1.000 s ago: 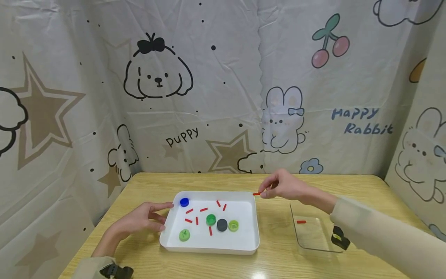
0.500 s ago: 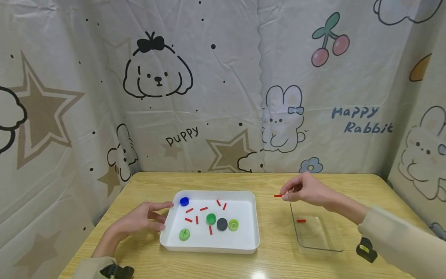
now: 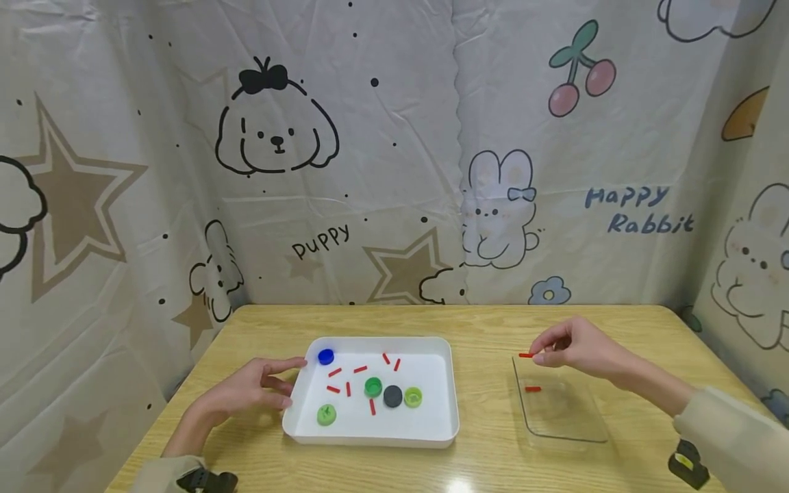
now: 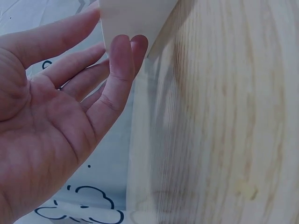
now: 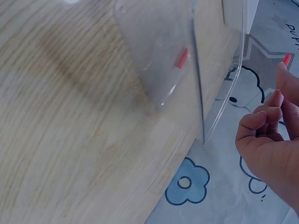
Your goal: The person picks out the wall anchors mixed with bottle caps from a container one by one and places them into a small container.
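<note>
My right hand (image 3: pixel 579 349) pinches a small red stick (image 3: pixel 525 355) between thumb and fingertips, above the far left corner of a clear plastic box (image 3: pixel 564 437). Another red stick (image 3: pixel 533 389) lies inside that box, also visible in the right wrist view (image 5: pixel 182 58). My left hand (image 3: pixel 243 390) touches the left wall of a white tray (image 3: pixel 370 441) with relaxed fingers. In the left wrist view, its fingertips rest against the tray's side (image 4: pixel 135 18). Several more red sticks (image 3: pixel 348 389) are scattered in the tray.
Bottle caps lie in the tray: a blue cap (image 3: pixel 326 357), a dark green cap (image 3: pixel 372 387), a black cap (image 3: pixel 392 396), a yellow-green cap (image 3: pixel 413 397) and a light green cap (image 3: pixel 327 414). A printed curtain (image 3: pixel 394 171) hangs behind the wooden table (image 3: pixel 487 411).
My right hand has carried the red stick rightward from the tray's far right corner to over the clear box. My left hand has stayed at the tray.
</note>
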Demonstrator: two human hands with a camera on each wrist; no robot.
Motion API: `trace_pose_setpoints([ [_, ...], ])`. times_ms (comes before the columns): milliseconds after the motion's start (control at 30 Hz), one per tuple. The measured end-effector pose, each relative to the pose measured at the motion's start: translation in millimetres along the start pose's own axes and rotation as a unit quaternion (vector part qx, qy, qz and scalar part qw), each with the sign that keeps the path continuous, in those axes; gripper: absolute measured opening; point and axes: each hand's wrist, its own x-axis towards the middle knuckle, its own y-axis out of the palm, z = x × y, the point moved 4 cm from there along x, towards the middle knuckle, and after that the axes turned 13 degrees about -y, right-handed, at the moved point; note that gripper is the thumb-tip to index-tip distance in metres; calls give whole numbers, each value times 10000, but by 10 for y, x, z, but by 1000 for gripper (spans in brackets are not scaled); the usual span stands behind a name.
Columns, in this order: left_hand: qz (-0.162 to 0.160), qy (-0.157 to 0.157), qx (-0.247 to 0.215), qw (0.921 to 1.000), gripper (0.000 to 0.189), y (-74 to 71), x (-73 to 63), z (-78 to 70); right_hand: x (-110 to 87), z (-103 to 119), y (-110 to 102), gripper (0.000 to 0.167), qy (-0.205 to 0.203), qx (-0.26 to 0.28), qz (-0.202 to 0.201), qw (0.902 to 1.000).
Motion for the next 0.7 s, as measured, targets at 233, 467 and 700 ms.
trace_pose_setpoints([
  [233,8,11,8,10000,77,-6,-5,-19,-105,-93,-50,17,37,-131,20,9999],
  [467,-13,36,-26,10000,77,-1,-1,-28,-143,-157,-38,15,135,-47,97,9999],
  [700,-32,6,-38,10000,77,4,-2,-51,-149,-192,-5,10,42,-66,185,9998],
])
